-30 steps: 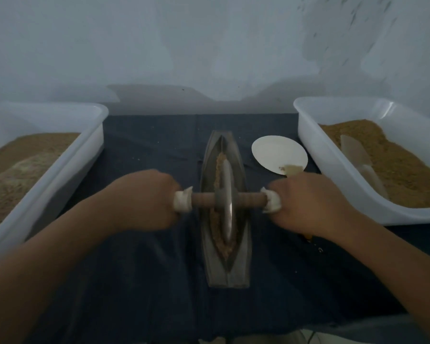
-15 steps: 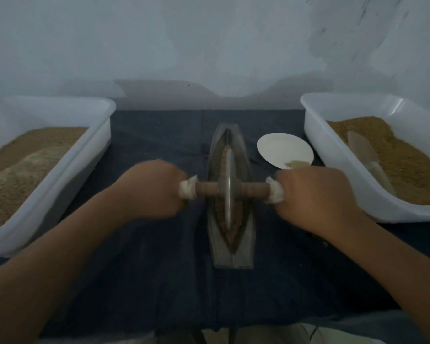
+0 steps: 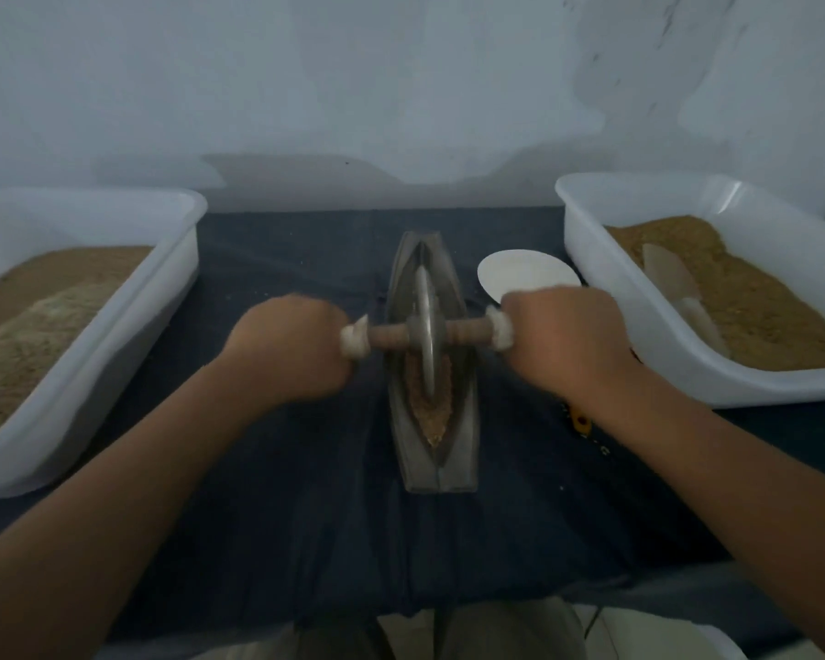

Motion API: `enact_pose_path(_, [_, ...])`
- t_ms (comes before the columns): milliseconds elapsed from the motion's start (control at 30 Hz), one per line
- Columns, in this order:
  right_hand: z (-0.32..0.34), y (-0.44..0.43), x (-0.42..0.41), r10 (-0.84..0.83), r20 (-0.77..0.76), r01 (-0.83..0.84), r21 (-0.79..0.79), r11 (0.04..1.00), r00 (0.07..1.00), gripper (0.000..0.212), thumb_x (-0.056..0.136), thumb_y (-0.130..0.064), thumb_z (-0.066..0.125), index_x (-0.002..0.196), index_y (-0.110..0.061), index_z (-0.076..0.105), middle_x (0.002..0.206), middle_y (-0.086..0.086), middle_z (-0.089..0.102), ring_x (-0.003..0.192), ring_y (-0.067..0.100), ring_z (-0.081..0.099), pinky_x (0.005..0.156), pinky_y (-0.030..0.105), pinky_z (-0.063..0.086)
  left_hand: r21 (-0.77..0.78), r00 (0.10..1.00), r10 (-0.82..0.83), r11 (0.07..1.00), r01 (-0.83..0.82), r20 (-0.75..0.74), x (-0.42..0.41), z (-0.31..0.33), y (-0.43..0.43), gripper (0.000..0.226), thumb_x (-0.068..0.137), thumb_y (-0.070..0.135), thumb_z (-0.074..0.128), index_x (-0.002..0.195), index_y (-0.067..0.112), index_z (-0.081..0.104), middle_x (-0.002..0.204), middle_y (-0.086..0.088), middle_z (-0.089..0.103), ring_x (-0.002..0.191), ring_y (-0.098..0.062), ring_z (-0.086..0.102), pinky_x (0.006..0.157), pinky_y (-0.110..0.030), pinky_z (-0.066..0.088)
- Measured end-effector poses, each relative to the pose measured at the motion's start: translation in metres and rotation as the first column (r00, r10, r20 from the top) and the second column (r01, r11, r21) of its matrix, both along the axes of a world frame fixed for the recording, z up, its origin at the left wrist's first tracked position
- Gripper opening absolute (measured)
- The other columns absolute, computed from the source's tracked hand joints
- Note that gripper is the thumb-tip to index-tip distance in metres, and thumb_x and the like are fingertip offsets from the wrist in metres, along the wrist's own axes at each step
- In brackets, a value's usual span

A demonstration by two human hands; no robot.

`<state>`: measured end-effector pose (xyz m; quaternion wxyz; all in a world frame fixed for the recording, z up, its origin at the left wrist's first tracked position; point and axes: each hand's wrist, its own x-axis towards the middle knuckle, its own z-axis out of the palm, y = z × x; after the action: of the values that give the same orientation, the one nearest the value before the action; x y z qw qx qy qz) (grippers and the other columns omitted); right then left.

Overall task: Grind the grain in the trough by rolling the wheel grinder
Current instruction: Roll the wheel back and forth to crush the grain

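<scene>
A grey boat-shaped metal trough (image 3: 465, 440) lies lengthwise on the dark cloth, with brown grain (image 3: 432, 412) heaped in its near half. The wheel grinder (image 3: 427, 326) stands upright in the trough's far half, its disc in the groove and its brown axle across it. My left hand (image 3: 289, 350) grips the left, white-wrapped end of the axle. My right hand (image 3: 563, 338) grips the right end. Both fists hide the handle tips.
A white tub (image 3: 115, 335) of brown grain sits at the left. Another white tub (image 3: 634, 297) at the right holds grain and a pale scoop (image 3: 677, 288). A small white dish (image 3: 520, 273) lies between the trough and the right tub. A wall stands behind.
The wheel has rolled away from me along the trough, from its middle toward the far end, baring the grain in the near half. Both hands moved forward with it.
</scene>
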<state>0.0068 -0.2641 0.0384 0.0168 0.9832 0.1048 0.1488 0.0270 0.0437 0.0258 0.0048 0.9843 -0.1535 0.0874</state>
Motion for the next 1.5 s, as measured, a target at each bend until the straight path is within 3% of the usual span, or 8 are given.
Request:
enact_pose_path(100, [-0.015,-0.009,-0.041,0.116,0.198,-0.122,0.019,0.992,0.973,0.029,0.087,-0.051,0.043,0.064,-0.036,0.032,0.050,-0.013,0.036,0.038,0.011,0.037,0.038,0.028,0.037,0.012,0.978,-0.102,0.995,0.102,0.185,-0.033,-0.005,0.013,0.035,0.072,0.058,0.053,0.053,0.030,0.042,0.043,0.013,0.037,0.038,0.000,0.031,0.043,-0.015,0.018])
enact_pose_path(333, [0.002,0.007,0.056,-0.036,0.163,0.040,-0.018,0.999,0.986,0.038,0.099,-0.053,0.051,0.074,-0.026,0.061,0.068,-0.004,0.060,0.061,0.023,0.058,0.053,0.029,0.037,0.010,0.990,0.127,0.992,-0.127,0.058,0.055,0.025,-0.027,0.035,0.084,0.054,0.059,0.072,0.021,0.061,0.077,0.001,0.065,0.071,-0.028,0.063,0.065,-0.034,0.050])
enact_pose_path(500, [-0.005,-0.002,0.030,0.016,0.118,-0.017,0.003,1.000,0.993,0.037,0.098,-0.049,0.046,0.066,-0.030,0.044,0.060,-0.012,0.044,0.052,0.009,0.045,0.050,0.024,0.027,0.045,0.996,0.074,0.996,-0.071,-0.057,0.029,0.020,-0.019,0.027,0.081,0.048,0.060,0.069,0.024,0.056,0.075,0.005,0.063,0.074,-0.027,0.066,0.065,-0.034,0.052])
enact_pose_path(667, [-0.033,-0.020,-0.025,0.104,0.287,-0.124,0.051,0.991,0.952,0.043,0.098,-0.056,0.042,0.062,-0.033,0.035,0.049,-0.015,0.029,0.038,0.009,0.034,0.041,0.021,0.024,0.097,0.951,-0.138,0.989,0.115,0.278,-0.029,0.003,0.006,0.040,0.069,0.057,0.056,0.051,0.032,0.032,0.043,0.015,0.030,0.036,-0.002,0.027,0.045,-0.014,0.016])
enact_pose_path(800, [-0.017,-0.006,0.027,0.083,0.338,-0.087,-0.002,0.996,0.938,0.043,0.099,-0.049,0.041,0.064,-0.025,0.047,0.054,-0.010,0.040,0.043,0.018,0.041,0.047,0.021,0.018,-0.007,0.998,0.049,0.999,-0.049,0.031,0.027,0.014,-0.016,0.039,0.087,0.055,0.054,0.063,0.025,0.055,0.064,0.006,0.059,0.057,-0.017,0.056,0.056,-0.030,0.048])
enact_pose_path(967, [0.011,0.006,0.071,0.023,0.200,-0.009,-0.074,0.997,0.980,0.044,0.106,-0.047,0.044,0.073,-0.020,0.058,0.071,0.003,0.063,0.061,0.026,0.059,0.056,0.034,0.047,-0.068,0.989,0.128,0.989,-0.133,-0.070,0.063,0.023,-0.027,0.039,0.085,0.061,0.057,0.073,0.024,0.063,0.076,0.001,0.063,0.066,-0.020,0.058,0.062,-0.034,0.049])
enact_pose_path(1200, [-0.022,-0.018,-0.030,0.221,0.301,-0.235,0.011,0.972,0.928,0.032,0.091,-0.046,0.049,0.066,-0.030,0.037,0.053,-0.004,0.042,0.042,0.020,0.037,0.045,0.026,0.028,-0.050,0.981,-0.061,0.996,0.071,0.183,-0.041,-0.013,0.011,0.037,0.074,0.060,0.048,0.053,0.030,0.042,0.044,0.015,0.038,0.039,-0.002,0.036,0.043,-0.015,0.021])
enact_pose_path(1500, [0.005,0.006,0.072,0.023,0.229,-0.007,-0.071,0.997,0.973,0.043,0.101,-0.051,0.052,0.071,-0.021,0.054,0.067,0.003,0.060,0.058,0.028,0.058,0.053,0.035,0.048,-0.052,0.990,0.144,0.988,-0.144,-0.008,0.065,0.018,-0.028,0.038,0.090,0.052,0.061,0.067,0.022,0.055,0.076,0.000,0.062,0.071,-0.028,0.061,0.064,-0.034,0.047])
